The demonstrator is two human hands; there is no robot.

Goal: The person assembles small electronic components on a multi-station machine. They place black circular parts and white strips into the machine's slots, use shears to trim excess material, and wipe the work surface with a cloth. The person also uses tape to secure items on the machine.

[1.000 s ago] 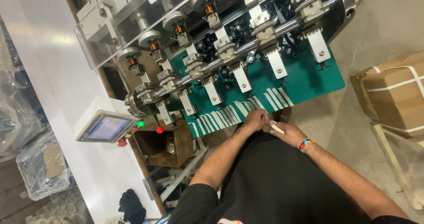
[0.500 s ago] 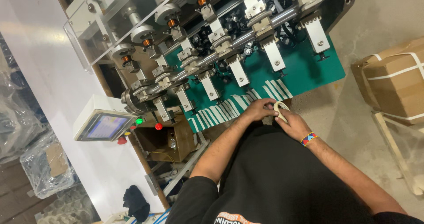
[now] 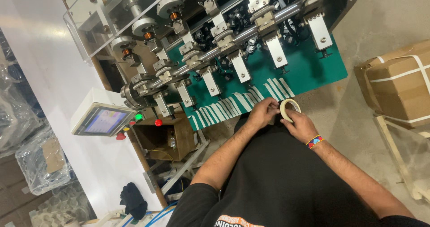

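My right hand [image 3: 301, 125] holds a small roll of pale masking tape [image 3: 289, 108] just off the front edge of a green machine table [image 3: 309, 70]. My left hand [image 3: 262, 113] is beside it, fingertips pinching at the roll's edge. Several white tape strips [image 3: 233, 105] are stuck in a row along the green table's front edge. A coloured band is on my right wrist.
Above the green table runs a row of metal clamp heads on a steel shaft [image 3: 233, 39]. A control box with a lit screen [image 3: 104, 119] and red and green buttons sits at left. A strapped cardboard box [image 3: 398, 81] rests on a wooden frame at right. An open cardboard box [image 3: 163, 137] hangs under the machine.
The tape roll has turned upright and shows clearly in my right hand. Both hands stay together at the table's front edge; the view has shifted slightly.
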